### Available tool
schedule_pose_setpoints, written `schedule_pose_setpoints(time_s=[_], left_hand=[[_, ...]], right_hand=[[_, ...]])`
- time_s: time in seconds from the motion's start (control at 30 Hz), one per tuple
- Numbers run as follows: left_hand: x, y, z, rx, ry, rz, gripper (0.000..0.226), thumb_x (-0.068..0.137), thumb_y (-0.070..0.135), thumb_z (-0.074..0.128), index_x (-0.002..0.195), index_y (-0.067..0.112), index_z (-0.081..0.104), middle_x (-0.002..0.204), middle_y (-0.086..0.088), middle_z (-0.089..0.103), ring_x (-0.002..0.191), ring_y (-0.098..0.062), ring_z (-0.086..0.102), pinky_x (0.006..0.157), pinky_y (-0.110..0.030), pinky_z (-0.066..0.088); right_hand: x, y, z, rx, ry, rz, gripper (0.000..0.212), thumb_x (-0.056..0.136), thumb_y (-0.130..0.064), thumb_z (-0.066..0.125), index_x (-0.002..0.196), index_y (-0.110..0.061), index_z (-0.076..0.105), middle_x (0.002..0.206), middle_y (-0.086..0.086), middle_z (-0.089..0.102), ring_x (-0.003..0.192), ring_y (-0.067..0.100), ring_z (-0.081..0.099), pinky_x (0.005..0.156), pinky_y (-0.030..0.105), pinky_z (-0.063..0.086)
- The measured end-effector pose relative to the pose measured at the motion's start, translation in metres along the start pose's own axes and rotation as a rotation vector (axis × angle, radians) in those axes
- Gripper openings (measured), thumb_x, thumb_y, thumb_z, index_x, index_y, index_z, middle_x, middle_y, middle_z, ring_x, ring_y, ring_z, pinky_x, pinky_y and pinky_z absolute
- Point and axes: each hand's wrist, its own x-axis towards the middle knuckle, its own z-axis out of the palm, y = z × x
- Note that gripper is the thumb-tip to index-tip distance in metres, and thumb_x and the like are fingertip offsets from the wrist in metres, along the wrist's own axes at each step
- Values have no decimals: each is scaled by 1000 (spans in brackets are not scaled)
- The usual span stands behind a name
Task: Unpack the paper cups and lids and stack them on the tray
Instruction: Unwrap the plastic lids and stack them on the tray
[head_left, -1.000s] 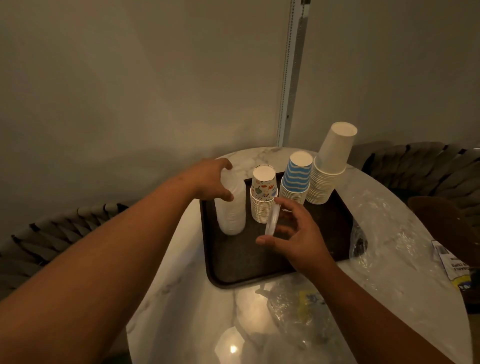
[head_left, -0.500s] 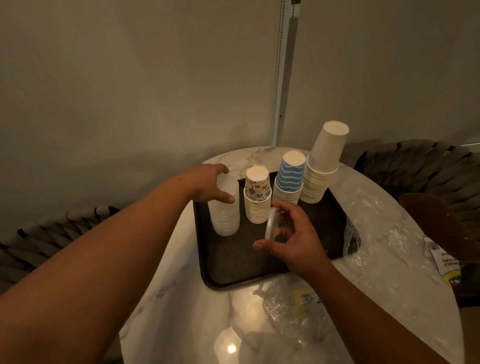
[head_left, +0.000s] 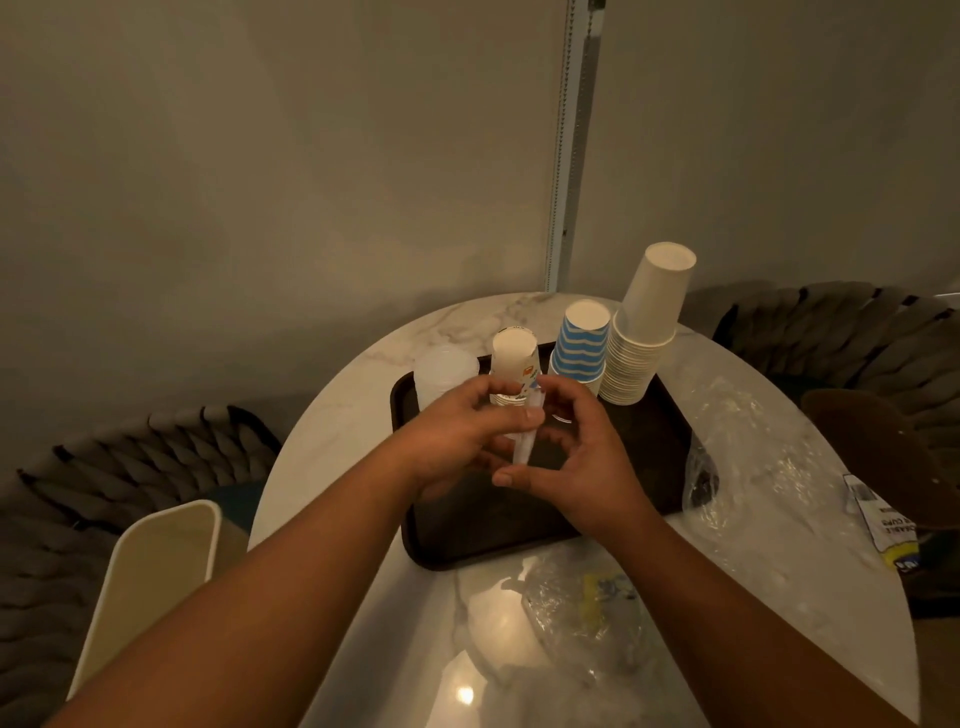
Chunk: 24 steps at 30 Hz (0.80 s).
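Over the dark tray (head_left: 654, 462), in front of the upturned cup stacks, both the left hand (head_left: 457, 441) and the right hand (head_left: 576, 457) pinched a thin plastic lid (head_left: 527, 431) edge-on, which looked light, bendy and slippery, best held by its rim.

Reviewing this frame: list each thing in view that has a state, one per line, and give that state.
Left hand: pinches the lid.
Right hand: fingers curled round the lid.
Lid: edge-on, held above the tray.
Lid stack: upright on the tray.
Patterned cup stack: upside down.
Blue-striped cup stack: upside down.
White cup stack: upside down, leaning.
Plastic wrappers: crumpled, on the table.
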Motion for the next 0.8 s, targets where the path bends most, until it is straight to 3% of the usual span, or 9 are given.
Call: schedule_pose_setpoints(time_s=[0.13, 0.23, 0.3, 0.47, 0.63, 0.8], left_hand=[[-2, -3, -4, 27, 6, -2, 38, 88, 17, 68, 124, 22, 59, 113, -8, 67, 84, -20, 70, 70, -31, 56], [-4, -4, -6, 16, 32, 6, 36, 88, 16, 68, 123, 21, 59, 114, -8, 66, 81, -15, 72, 67, -28, 56], [-6, -4, -7, 4, 49, 15, 36, 88, 15, 68, 122, 20, 59, 113, -8, 66, 81, -15, 72, 66, -28, 56], [-4, -7, -14, -4, 31, 30, 40, 85, 13, 70, 124, 19, 60, 118, -11, 64, 96, -25, 70, 75, -34, 58], [-3, -5, -27, -73, -106, -52, 51, 76, 18, 77, 124, 17, 60, 121, -15, 64, 105, -31, 65, 80, -41, 57], [0, -5, -39, -153, -200, -102, 54, 77, 16, 69, 129, 15, 55, 123, -17, 61, 111, -34, 64, 85, -47, 57]], right_hand=[[-2, 0, 3, -69, 6, -13, 88, 46, -47, 90, 121, -54, 45, 131, -7, 50, 120, 17, 55, 89, 43, 56], [-2, -2, 4, -155, 27, -27, 89, 46, -52, 87, 124, -48, 44, 130, -10, 46, 119, 15, 53, 89, 40, 56], [-2, -4, 5, -173, 37, -59, 87, 47, -53, 86, 121, -54, 43, 129, -8, 44, 119, 14, 51, 89, 38, 56], [0, -2, 4, -119, -13, -47, 81, 49, -48, 89, 117, -53, 45, 129, -6, 43, 118, 23, 54, 84, 42, 58], [3, -4, 2, 190, -28, 16, 39, 75, -19, 72, 111, -23, 57, 117, 13, 56, 111, 29, 57, 80, 34, 56], [9, -5, 3, 153, -12, 77, 17, 91, -10, 63, 102, -22, 61, 107, 6, 63, 101, 23, 61, 69, 33, 58]])
